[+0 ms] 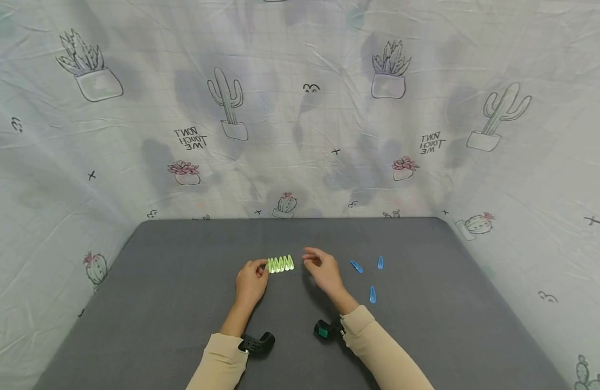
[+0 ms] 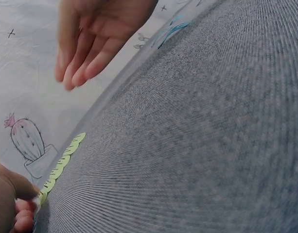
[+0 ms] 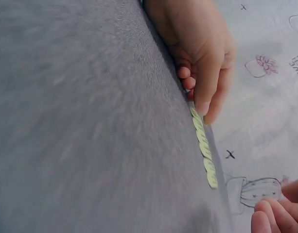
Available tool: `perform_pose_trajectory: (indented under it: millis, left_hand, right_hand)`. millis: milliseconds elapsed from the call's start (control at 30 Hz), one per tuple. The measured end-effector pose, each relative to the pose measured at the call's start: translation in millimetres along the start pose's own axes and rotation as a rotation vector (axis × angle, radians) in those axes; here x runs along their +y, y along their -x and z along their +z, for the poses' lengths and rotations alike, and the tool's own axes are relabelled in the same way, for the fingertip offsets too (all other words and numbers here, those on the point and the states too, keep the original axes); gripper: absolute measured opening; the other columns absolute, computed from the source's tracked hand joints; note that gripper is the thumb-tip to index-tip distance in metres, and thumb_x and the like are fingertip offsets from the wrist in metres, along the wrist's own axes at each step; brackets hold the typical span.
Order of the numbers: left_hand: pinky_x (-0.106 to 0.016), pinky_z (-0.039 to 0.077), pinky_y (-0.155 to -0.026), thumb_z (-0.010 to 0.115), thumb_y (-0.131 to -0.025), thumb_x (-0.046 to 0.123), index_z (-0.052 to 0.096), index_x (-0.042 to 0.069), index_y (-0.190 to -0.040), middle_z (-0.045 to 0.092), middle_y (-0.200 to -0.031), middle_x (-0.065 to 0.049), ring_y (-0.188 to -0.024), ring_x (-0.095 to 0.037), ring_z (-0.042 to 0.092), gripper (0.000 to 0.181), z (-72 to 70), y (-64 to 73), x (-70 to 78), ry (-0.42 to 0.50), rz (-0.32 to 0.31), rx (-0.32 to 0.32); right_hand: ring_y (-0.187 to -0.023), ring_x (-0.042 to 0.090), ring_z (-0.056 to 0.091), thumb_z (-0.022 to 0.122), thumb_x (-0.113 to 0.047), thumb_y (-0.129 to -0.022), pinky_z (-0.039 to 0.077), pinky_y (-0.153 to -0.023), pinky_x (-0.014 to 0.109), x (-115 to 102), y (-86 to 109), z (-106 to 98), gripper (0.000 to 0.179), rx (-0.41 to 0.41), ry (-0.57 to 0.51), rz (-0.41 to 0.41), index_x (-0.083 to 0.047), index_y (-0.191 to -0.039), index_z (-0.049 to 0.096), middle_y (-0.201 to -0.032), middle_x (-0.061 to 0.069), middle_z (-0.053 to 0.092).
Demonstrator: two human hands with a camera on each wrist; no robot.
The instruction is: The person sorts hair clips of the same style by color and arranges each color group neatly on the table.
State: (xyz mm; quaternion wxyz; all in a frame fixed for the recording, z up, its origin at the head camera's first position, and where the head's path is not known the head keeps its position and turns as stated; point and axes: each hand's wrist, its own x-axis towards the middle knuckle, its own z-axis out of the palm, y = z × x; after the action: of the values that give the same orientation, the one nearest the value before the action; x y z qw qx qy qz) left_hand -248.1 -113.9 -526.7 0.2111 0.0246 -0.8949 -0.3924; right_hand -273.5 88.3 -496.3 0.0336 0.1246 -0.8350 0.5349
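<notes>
- Green hair clips (image 1: 281, 264) lay in a tight row on the desk (image 1: 158, 303), between the left hand (image 1: 251, 281) and the right hand (image 1: 326, 273).
- On my feed the left hand pinched the clip at its own end of the row; the right hand hovered off the other end, fingers loosely bent, and I saw nothing in it.
- I judged each clip light and stiff, likely thin metal with a smooth, slightly slippery coat, hardly fragile.
- I favoured a light fingertip pinch at a clip's two tips, since neighbours crowded its sides.
- Three blue hair clips (image 1: 373, 294) lay apart, to the right of the right hand.
</notes>
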Motion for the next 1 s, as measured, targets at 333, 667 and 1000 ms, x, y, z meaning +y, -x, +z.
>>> perform_pose_trajectory:
  millis: [333, 667, 1000]
  left_hand:
    - [-0.039, 0.05, -0.074, 0.07, -0.083, 0.007, 0.068, 0.006, -0.107, 0.064, -0.092, -0.006, -0.084, -0.021, 0.062, 0.024, 10.1, 2.2, 5.2, 0.18, 0.208, -0.038]
    - [-0.045, 0.046, -0.091, 0.069, -0.084, 0.013, 0.066, 0.003, -0.113, 0.067, -0.107, -0.01, -0.1, -0.026, 0.063, 0.031, 25.7, 6.5, 28.4, 0.285, 0.29, -0.174]
    - [-0.043, 0.047, -0.091, 0.07, -0.085, 0.016, 0.062, 0.003, -0.119, 0.065, -0.114, -0.008, -0.108, -0.024, 0.061, 0.037, 45.4, 15.6, 55.7, 0.332, 0.357, -0.319]
  right_hand:
    - [-0.11, 0.032, 0.06, 0.063, -0.007, -0.09, 0.047, -0.094, 0.041, 17, 23.0, -45, 0.038, -0.038, -0.103, -0.014, 0.003, -0.126, 0.057, -0.119, 0.018, 0.063]
    - [-0.12, 0.043, 0.051, 0.061, -0.002, -0.089, 0.041, -0.098, 0.049, 17, 52.6, -95, 0.043, -0.064, -0.128, -0.027, 0.01, -0.129, 0.05, -0.128, 0.029, 0.054]
    - [-0.125, 0.042, 0.047, 0.062, -0.009, -0.091, 0.039, -0.101, 0.047, 35, 70.7, -119, 0.045, -0.069, -0.079, -0.044, 0.007, -0.131, 0.049, -0.133, 0.026, 0.051]
